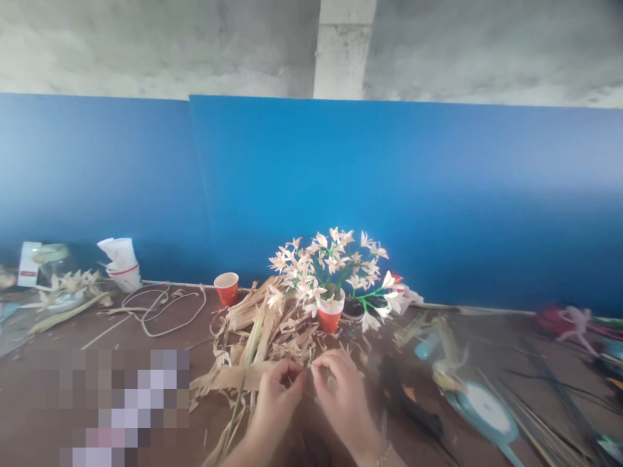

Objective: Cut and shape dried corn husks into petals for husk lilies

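My left hand (281, 397) and my right hand (339, 390) are close together low in the middle of the head view. Both are closed, thumb and forefinger pinched together. Whatever lies between the fingertips is too small and blurred to make out. A pile of dry, straw-coloured husks (265, 324) spreads behind and to the left of my hands. Just beyond my fingertips stands a red paper cup (329, 320), filled with cream husk-like flowers (311, 266) on green stems. A few whiter flowers (389, 303) lean out to its right.
A second red paper cup (226, 292) and a looped white cable (160, 318) are left of the pile. To my right lie a dark glue gun (413, 405), a pale blue ribbon roll (489, 408) and thin sticks (545, 428). A blue panel (311, 168) rises behind the table.
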`<state>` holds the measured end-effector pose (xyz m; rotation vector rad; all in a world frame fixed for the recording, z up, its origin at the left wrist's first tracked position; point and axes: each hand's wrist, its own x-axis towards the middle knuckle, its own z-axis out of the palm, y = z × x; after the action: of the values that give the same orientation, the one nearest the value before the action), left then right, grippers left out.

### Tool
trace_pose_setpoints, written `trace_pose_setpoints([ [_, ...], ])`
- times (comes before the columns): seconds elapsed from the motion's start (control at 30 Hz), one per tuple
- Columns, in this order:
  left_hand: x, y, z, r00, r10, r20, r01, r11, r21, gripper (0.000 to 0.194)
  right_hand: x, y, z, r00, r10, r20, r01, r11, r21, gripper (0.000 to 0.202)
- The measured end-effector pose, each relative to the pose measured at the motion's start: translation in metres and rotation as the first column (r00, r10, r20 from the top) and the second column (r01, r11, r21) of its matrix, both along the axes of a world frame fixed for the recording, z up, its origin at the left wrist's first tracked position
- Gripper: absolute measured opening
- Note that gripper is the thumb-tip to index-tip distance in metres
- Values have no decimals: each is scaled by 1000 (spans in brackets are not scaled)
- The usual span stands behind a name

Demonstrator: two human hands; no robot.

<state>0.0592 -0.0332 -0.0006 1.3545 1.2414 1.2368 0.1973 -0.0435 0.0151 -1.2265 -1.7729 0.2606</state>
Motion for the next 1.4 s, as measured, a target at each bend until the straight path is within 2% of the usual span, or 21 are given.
trace_pose_setpoints([
  [0.4,0,-2,-1,992,13,-124,-8,999,38,19,0,-1,0,999,-35,32,34,999,10,12],
  [0.73,1,-4,5,988,27,-153,-26,1000,12,18,-1,-3,1,995,-70,72,72,997,-17,10],
  [0.87,-1,-1,1,992,27,-123,-23,999,32,19,3,-4,9,992,-80,96,79,997,12,16],
  [0.97,-2,2,-2,994,36,-105,-31,999,43,20,17,-2,19,971,-139,197,134,990,37,17],
  [1.03,-2,3,-3,994,54,-95,-50,998,42,21,36,-1,24,920,-240,311,242,970,31,20],
  [1.1,-2,4,-4,995,66,-79,-62,997,52,20,59,-4,27,818,-322,477,382,924,-32,24],
  [1.17,-1,4,-4,996,60,-59,-56,996,67,20,82,-11,23,658,-353,665,559,821,-117,38],
  [1.2,-1,4,-3,997,55,-52,-52,996,71,21,91,-16,20,589,-324,740,625,763,-164,42],
  [1.3,0,4,-3,998,49,-47,-46,996,78,21,108,-28,4,518,-241,820,661,722,-205,42],
  [1.4,0,3,-2,998,55,-37,-52,995,87,21,112,-35,-10,463,-314,829,708,694,-132,47],
])
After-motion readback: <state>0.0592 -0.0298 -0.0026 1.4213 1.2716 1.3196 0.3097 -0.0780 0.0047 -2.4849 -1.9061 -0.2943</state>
